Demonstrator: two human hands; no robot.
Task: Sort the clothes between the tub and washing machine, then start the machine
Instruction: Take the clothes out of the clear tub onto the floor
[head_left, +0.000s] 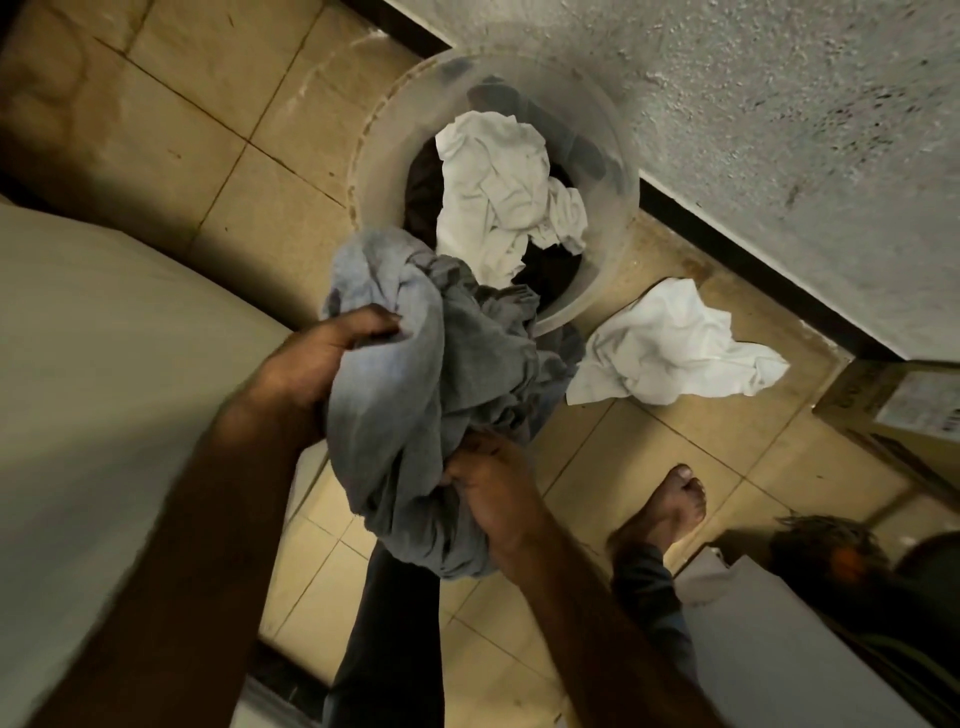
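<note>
A clear plastic tub (621, 171) stands on the tiled floor by the wall. Inside it lie a white garment (493, 192) and dark clothes (423, 192). I hold a bunched grey garment (410, 395) in front of the tub, lifted over its near rim. My left hand (322, 358) grips its upper left fold. My right hand (488, 493) grips it from below. The white surface (93, 364) at the left looks like the washing machine's top; its opening is out of view.
Another white cloth (670, 348) lies crumpled on the floor right of the tub. A cardboard box (893, 400) sits at the right edge against the wall. My bare foot (665, 509) stands on the tiles; a white panel (779, 649) and dark items fill the lower right.
</note>
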